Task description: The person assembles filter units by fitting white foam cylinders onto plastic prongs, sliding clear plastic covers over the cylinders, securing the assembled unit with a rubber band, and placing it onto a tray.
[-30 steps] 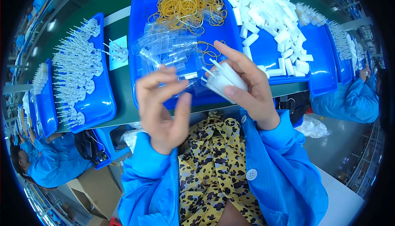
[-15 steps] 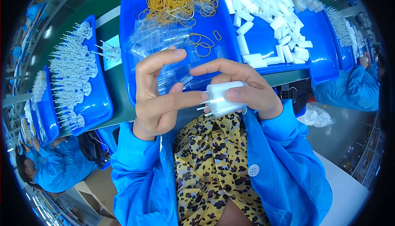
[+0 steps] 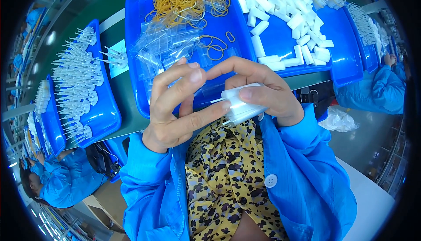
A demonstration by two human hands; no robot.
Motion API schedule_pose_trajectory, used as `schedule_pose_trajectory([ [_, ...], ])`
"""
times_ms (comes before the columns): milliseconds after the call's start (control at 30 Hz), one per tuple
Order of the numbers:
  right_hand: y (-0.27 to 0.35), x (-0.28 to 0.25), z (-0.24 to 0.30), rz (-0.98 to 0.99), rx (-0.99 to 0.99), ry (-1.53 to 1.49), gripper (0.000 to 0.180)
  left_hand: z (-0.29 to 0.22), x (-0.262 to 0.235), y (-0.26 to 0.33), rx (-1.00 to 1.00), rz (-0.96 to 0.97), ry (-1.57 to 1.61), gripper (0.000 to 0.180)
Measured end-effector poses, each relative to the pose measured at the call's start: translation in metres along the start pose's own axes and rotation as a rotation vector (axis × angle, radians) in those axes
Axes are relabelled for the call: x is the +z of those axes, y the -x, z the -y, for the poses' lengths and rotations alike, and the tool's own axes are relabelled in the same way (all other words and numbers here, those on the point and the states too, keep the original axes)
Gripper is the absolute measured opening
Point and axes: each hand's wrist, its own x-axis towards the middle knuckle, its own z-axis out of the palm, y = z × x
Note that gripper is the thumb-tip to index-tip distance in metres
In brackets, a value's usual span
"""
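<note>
My right hand (image 3: 274,92) grips a bundle of white foam blocks (image 3: 240,107) in front of my chest, its thumb lying across the top. Thin white rods (image 3: 218,100) stick out of the bundle's left end. My left hand (image 3: 173,113) is beside that end with its fingers apart, one outstretched fingertip touching the bundle near the rods. Whether anything thin, such as a clear film, is round the bundle I cannot tell. Just beyond my hands, a blue tray (image 3: 137,83) carries clear plastic sleeves (image 3: 164,43) and yellow rubber bands (image 3: 177,1).
More white foam blocks (image 3: 280,10) fill a blue tray (image 3: 274,41) at the far right. On the left, a blue tray (image 3: 107,118) bears white rod-bearing pieces (image 3: 76,80), with a few more on a pale card (image 3: 117,67). Co-workers in blue (image 3: 66,179) sit at both sides.
My left hand has turned and its upper fingers have folded down toward the right hand. Its outstretched finger is still at the bundle, which has tilted slightly.
</note>
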Motion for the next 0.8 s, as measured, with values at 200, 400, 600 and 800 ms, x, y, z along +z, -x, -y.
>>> schedule_pose_trajectory([
  [200, 0.001, 0.004, 0.002, -0.016, -0.011, 0.009, 0.04, -0.003, 0.0, -0.002, 0.033, 0.003, -0.004, 0.039],
  [400, 0.0, 0.004, 0.003, 0.015, 0.034, -0.029, 0.04, -0.002, 0.003, 0.003, 0.024, -0.034, 0.023, 0.043],
  [600, -0.003, 0.004, -0.001, 0.042, 0.044, -0.092, 0.039, 0.006, 0.007, 0.012, 0.047, -0.095, 0.1, 0.048],
  [800, -0.003, 0.002, -0.001, 0.052, 0.033, -0.059, 0.037, -0.003, 0.001, 0.002, 0.085, -0.033, -0.006, 0.043],
])
